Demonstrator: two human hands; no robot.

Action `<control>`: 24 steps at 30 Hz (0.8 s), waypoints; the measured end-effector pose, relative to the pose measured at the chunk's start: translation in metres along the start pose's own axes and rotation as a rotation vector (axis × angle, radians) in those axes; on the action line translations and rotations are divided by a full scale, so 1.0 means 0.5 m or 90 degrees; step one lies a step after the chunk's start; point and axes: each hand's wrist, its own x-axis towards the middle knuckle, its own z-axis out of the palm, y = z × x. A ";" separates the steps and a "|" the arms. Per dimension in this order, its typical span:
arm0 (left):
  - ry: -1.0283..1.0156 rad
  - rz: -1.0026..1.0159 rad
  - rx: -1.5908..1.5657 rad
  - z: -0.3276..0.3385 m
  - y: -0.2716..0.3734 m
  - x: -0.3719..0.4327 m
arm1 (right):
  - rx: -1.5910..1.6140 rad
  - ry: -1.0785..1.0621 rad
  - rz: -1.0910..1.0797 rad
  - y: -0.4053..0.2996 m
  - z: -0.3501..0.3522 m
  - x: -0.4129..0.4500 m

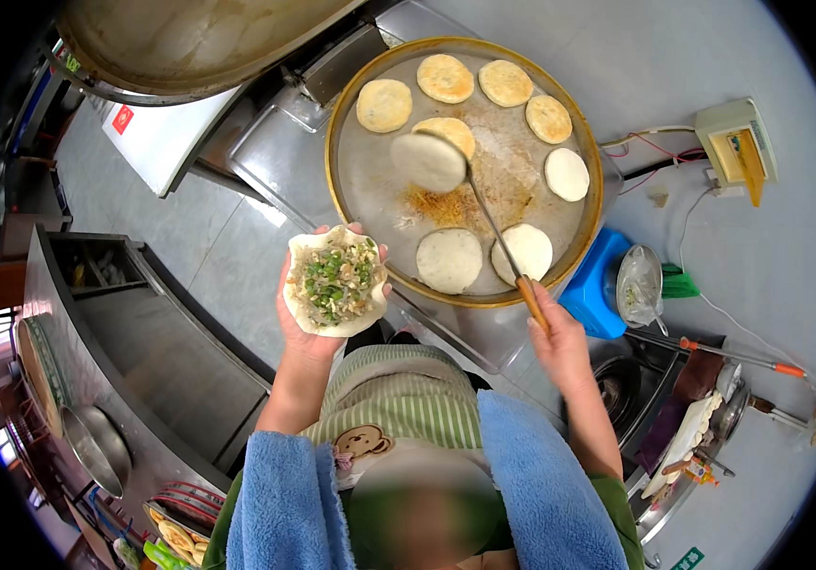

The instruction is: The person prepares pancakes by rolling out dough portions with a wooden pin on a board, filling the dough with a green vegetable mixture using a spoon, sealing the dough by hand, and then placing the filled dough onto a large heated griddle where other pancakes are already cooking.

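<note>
On my left hand [308,335] rests a round of raw dough [297,313], its edge turned up around a filling [337,281] of chopped greens and pale bits. The wooden handle of a metal spatula [490,221] is gripped in my right hand [557,335]. A pale flatbread [429,162] covers the spatula's blade, over the large round griddle [331,153]; it overlaps a browned flatbread [454,132] in view. Several browned flatbreads [445,78] lie along the griddle's far side. Paler ones lie at its right and near side, one [448,261] close to my left hand.
A large round lid [201,43] stands raised at the upper left. Right of the griddle are a blue stool [597,285] and a metal bowl [639,285] with a plastic bag. A steel counter [158,356] with another bowl [97,449] is at left. A wall box [736,142] has wires.
</note>
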 end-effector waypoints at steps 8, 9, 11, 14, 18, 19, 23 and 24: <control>0.038 0.049 -0.008 -0.009 0.032 -0.032 | -0.345 0.081 -0.166 -0.051 0.005 -0.035; 0.036 0.052 -0.009 -0.010 0.034 -0.033 | -0.350 0.079 -0.166 -0.066 -0.015 -0.042; 0.034 0.061 -0.005 -0.011 0.035 -0.038 | -0.453 0.054 -0.138 -0.092 -0.047 -0.058; 0.023 0.067 -0.018 -0.015 0.039 -0.042 | -0.551 0.040 -0.156 -0.115 -0.062 -0.068; 0.016 0.054 -0.029 -0.021 0.042 -0.043 | -0.694 -0.002 -0.170 -0.110 -0.053 -0.055; 0.018 0.048 -0.022 -0.022 0.045 -0.041 | -0.695 -0.002 -0.167 -0.111 -0.041 -0.041; 0.015 0.034 -0.036 -0.021 0.047 -0.032 | -0.635 0.033 -0.188 -0.117 -0.016 0.013; 0.002 0.034 -0.023 -0.020 0.048 -0.031 | -0.610 0.022 -0.182 -0.115 -0.017 0.018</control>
